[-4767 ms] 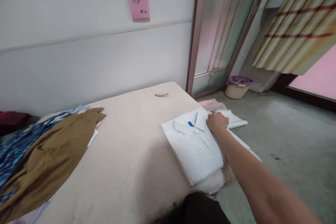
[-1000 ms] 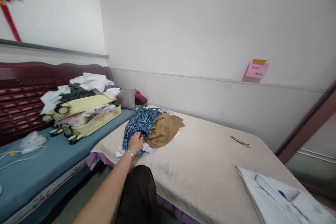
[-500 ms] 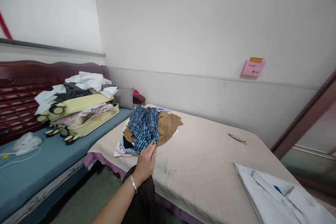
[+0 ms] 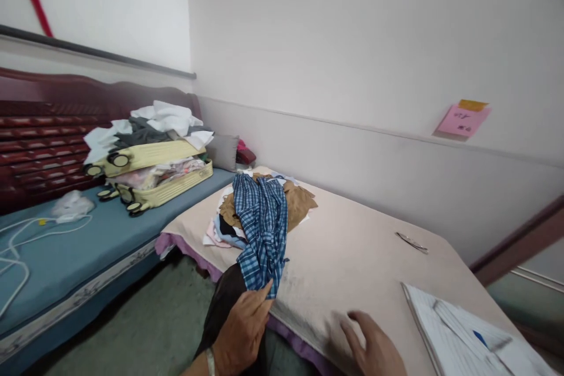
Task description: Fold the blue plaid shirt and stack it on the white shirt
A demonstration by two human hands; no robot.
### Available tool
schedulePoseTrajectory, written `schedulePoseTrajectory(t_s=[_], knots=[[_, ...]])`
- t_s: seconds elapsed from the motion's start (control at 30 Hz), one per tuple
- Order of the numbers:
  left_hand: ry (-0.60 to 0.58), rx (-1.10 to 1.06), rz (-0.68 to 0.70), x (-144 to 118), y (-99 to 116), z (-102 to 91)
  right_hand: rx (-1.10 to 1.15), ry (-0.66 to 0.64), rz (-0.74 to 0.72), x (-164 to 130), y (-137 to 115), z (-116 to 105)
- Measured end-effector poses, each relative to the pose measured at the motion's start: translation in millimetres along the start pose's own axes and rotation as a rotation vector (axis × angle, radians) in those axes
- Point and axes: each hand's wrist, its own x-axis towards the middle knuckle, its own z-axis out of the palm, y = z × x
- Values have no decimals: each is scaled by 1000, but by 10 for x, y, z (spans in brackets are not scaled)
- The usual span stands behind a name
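A blue plaid shirt (image 4: pixel 262 223) stretches from a pile of clothes down over the near edge of the bed. My left hand (image 4: pixel 244 326), with a silver bracelet at the wrist, grips the shirt's lower end. Over the near part of the bed is my right hand (image 4: pixel 372 343), its fingers apart and nothing in them. Beneath and behind the shirt lie a brown garment (image 4: pixel 300 204) and several pale, pink and black pieces.
A yellow suitcase (image 4: pixel 171 188), partly open and topped with white and grey clothes, rests on the blue bed (image 4: pixel 110 258) at left. Glasses (image 4: pixel 412 242) and a white striped folded cloth (image 4: pixel 467 329) lie on the pale bedcover (image 4: pixel 343 258). A pink note (image 4: pixel 463 120) hangs on the wall.
My left hand has pulled the plaid shirt toward me, stretching it out from the pile. My right hand has come into view at lower right. The view has shifted slightly left.
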Motion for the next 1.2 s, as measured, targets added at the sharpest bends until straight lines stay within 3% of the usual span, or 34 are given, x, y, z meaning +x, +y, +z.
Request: schedulePoseTrajectory(t_s=[0.13,0.27,0.4,0.53,0.67,0.73,0.83,0.93,1.07,1.2], knots=[[-22,58,27,-12,-14,57,-73,-25,-291,799,-902,67],[-14,112,70,-18,-60,140,-286,-191,-540,1410,-1578,268],[87,154,113,-21,-123,181,-495,-326,-678,1746,-1820,547],[150,185,130,23,-160,172,-520,-337,-631,1885,-1802,701],[146,241,132,68,-156,159,-396,-223,-520,1914,-1608,611],[146,268,135,65,-154,153,-285,-88,-481,1869,-1427,462],[108,281,137,21,-156,146,-192,211,-456,1673,-1023,123],[42,240,99,-35,-147,156,-273,431,-436,1296,-466,-246],[4,191,20,-56,-92,188,-480,500,-339,596,380,-463],[16,155,-22,7,-43,226,-493,269,-24,20,1034,-286]])
